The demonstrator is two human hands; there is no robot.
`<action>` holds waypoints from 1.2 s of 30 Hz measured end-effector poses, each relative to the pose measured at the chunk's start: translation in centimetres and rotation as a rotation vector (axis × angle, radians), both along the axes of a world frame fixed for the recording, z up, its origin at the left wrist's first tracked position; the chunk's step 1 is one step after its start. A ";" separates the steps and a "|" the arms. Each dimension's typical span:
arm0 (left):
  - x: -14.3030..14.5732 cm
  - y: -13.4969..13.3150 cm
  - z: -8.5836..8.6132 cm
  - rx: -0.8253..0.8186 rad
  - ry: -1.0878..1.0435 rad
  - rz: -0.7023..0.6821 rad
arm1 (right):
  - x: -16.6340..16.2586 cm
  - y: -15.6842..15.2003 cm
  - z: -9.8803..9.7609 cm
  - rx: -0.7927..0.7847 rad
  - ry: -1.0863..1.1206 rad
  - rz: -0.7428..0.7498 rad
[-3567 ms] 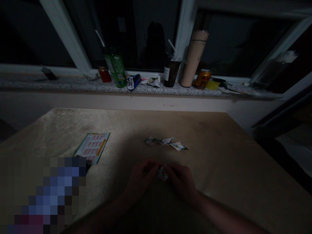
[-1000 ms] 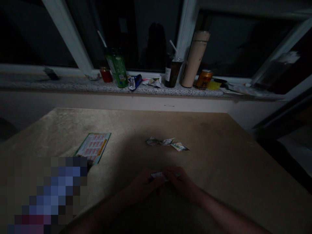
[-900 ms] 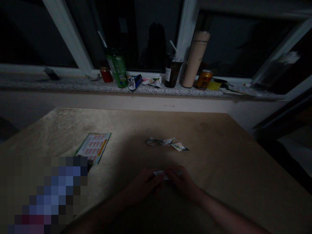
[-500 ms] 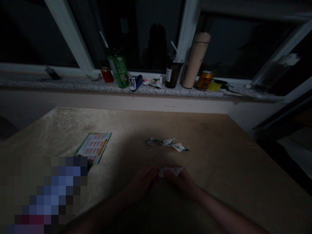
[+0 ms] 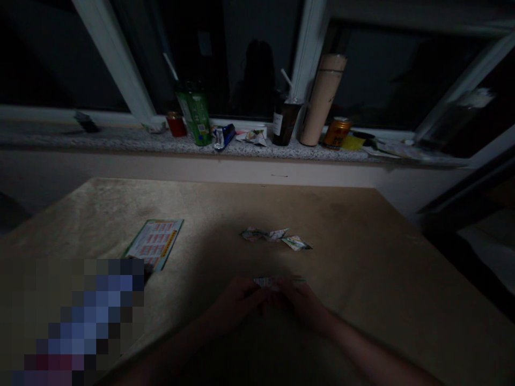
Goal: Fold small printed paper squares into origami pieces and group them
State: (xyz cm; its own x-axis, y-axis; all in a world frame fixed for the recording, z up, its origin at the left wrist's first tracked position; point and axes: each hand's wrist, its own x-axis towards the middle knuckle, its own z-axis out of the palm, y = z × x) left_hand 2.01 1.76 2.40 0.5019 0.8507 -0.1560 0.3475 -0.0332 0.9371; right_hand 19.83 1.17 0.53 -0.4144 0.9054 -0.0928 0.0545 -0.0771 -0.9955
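In the dim head view, a small printed piece of folded paper [image 5: 263,281] is between my two hands, low in the middle over the table. My left hand [image 5: 241,300] has its fingers closed at the paper's left part. My right hand [image 5: 300,298] grips the right part, its fingers covering much of the sheet. Deep shadow hides the lower fingers of both hands. Just beyond them lie three folded paper pieces in a row: a left one [image 5: 252,234], a middle one [image 5: 277,234] and a right one [image 5: 296,243].
A printed sheet [image 5: 155,241] lies on the table [image 5: 341,225] to the left, beside a pixelated area. Along the granite windowsill [image 5: 140,140] stand a green bottle [image 5: 199,118], a dark cup with a straw [image 5: 286,123], a tall beige flask [image 5: 324,99] and an orange can [image 5: 337,133].
The paper in my hands has turned and now looks flatter and narrower. My right fingers have shifted over its top, and my left hand has moved slightly. The three folded pieces stay put.
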 end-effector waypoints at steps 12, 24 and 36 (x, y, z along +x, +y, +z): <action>-0.1 -0.6 0.4 0.043 0.025 0.154 | -0.3 0.0 0.3 0.072 -0.234 -0.202; 0.0 -0.4 0.5 0.138 0.036 0.197 | 0.1 -0.1 0.2 0.184 -0.134 -0.292; -0.3 0.3 0.3 -0.017 -0.165 0.303 | 0.0 -0.3 0.5 0.221 -0.014 -0.281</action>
State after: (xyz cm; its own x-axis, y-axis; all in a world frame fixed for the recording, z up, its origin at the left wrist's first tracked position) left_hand 1.68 2.02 2.66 0.2467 0.9629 -0.1090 0.1830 0.0642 0.9810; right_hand 19.79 0.87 1.02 -0.1467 0.9826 0.1138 0.0758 0.1259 -0.9891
